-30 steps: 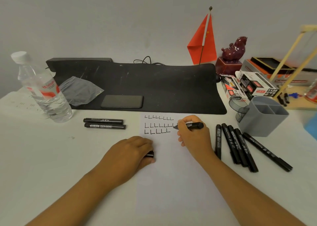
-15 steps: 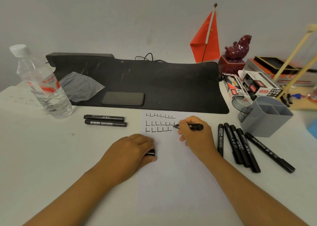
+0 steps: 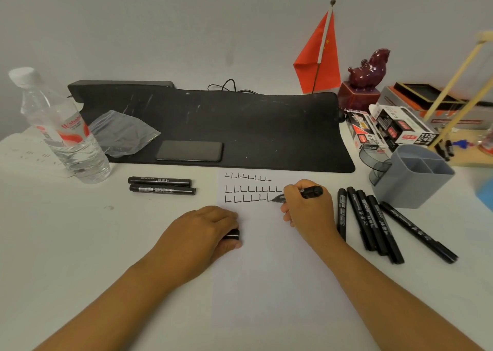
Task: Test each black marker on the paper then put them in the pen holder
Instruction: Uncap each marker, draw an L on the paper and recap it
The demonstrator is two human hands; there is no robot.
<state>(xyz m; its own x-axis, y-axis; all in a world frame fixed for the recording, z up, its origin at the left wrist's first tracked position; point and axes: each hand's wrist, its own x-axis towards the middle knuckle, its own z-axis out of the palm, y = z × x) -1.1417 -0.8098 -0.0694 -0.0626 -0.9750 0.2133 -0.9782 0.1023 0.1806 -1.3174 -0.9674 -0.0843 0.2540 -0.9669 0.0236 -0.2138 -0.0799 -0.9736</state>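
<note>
A white paper [image 3: 266, 270] lies in front of me with three rows of black L marks [image 3: 250, 189] at its top. My right hand [image 3: 306, 212] grips an uncapped black marker [image 3: 309, 192], tip touching the end of the third row. My left hand [image 3: 202, 233] rests on the paper's left edge, closed around a black cap [image 3: 232, 234]. Two capped markers [image 3: 161, 185] lie left of the paper. Several more markers [image 3: 373, 225] lie in a fan to the right. The grey pen holder [image 3: 410, 188] stands behind them, with nothing visible in its compartments.
A water bottle [image 3: 61, 134] stands at the left. A black desk mat [image 3: 213, 126] carries a phone [image 3: 189, 151] and a plastic bag [image 3: 122, 134]. Marker boxes [image 3: 394, 129], a red flag [image 3: 320, 54], a dark red figurine [image 3: 368, 68] and a wooden frame [image 3: 453, 89] crowd the back right.
The marker tip has dropped from the end of the second row to the end of the third row, where a fresh stroke shows. My left hand has stayed put.
</note>
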